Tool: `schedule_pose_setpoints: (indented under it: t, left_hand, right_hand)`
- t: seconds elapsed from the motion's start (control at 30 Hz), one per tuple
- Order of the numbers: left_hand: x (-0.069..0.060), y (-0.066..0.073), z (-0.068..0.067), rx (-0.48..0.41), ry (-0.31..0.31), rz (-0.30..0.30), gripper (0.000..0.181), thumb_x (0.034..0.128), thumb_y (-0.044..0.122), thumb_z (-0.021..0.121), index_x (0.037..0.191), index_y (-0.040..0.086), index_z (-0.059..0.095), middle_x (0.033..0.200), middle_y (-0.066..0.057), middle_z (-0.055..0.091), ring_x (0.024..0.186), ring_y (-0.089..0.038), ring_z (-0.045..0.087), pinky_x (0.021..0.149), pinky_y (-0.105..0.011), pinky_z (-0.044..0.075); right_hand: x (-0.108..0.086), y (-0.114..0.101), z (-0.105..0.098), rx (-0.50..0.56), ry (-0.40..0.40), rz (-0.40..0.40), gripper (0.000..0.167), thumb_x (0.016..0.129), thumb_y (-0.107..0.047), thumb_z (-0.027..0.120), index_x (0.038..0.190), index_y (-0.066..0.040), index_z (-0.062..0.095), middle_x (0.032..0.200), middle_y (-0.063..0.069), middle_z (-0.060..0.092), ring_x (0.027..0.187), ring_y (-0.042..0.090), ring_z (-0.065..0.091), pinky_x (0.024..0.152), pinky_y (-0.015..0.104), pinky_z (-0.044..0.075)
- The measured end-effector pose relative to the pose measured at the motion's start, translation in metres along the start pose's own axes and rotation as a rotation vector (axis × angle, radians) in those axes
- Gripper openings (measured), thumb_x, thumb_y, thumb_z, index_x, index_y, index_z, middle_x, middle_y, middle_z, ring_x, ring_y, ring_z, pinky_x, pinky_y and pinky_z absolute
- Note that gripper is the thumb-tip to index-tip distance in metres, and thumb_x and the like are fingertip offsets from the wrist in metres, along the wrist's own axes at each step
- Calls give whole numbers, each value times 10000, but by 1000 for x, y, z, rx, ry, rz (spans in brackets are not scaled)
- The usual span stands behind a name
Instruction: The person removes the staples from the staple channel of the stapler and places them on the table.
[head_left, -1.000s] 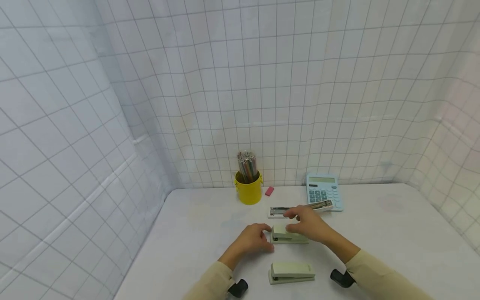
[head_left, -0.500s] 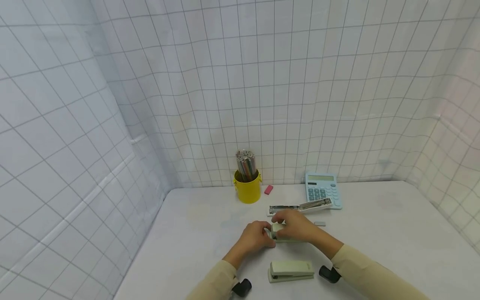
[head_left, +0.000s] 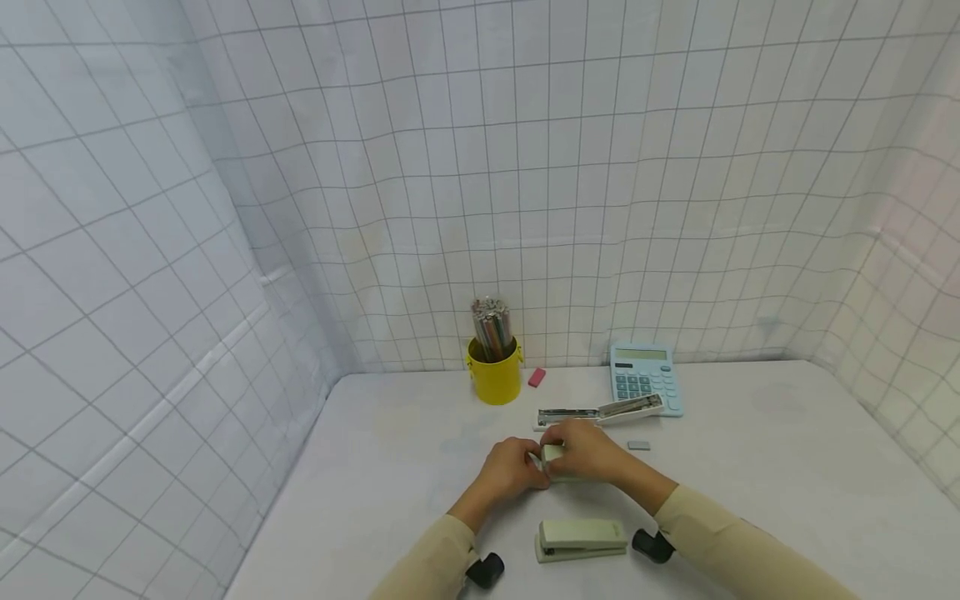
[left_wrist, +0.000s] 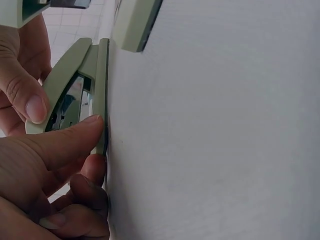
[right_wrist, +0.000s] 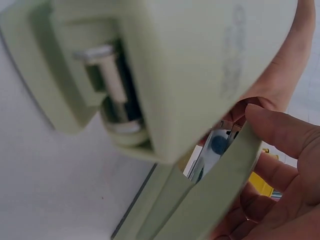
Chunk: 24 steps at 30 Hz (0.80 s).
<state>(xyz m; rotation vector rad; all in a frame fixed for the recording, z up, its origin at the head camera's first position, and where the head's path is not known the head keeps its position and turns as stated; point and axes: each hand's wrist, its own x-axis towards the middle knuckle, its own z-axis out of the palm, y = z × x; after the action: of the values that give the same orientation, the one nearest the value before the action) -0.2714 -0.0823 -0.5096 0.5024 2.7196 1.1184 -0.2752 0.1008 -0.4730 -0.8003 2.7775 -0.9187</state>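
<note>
Both hands are on a pale green stapler [head_left: 553, 452] lying on the white table. My left hand [head_left: 511, 468] pinches the base at its left end; in the left wrist view the thumb [left_wrist: 75, 137] lies along the base. From above, my right hand [head_left: 588, 454] grips the top arm, thumb on the near side and fingers on the far side. A gap with the metal magazine shows between arm and base of the gripped stapler [right_wrist: 220, 195] in the right wrist view. A second pale green stapler [head_left: 581, 537] stands nearer, touched by neither hand.
Behind the hands lies a white stapler [head_left: 630, 407], folded wide open, by a light blue calculator [head_left: 643, 375]. A small grey strip [head_left: 639, 445] lies right of the hands. Farther back are a yellow bucket [head_left: 497, 383] of pencils [head_left: 491, 329] and a pink eraser [head_left: 537, 377].
My right hand has moved left along the stapler and now grips its top arm near the left end. My left hand has closed in on that end. The grey strip has come into view.
</note>
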Motion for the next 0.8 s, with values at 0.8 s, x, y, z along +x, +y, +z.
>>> schedule_pose_setpoints:
  t: [0.8]
  left_hand:
    - [3, -1, 3, -49, 6, -84, 199, 738, 98, 888, 892, 121, 763, 657, 33, 591, 599, -115, 510, 561, -264, 406]
  right_hand:
    - [-13, 0, -19, 182, 10, 74, 287, 876, -212, 782, 1138, -114, 718, 1118, -13, 677, 995, 183, 572, 913, 439, 479]
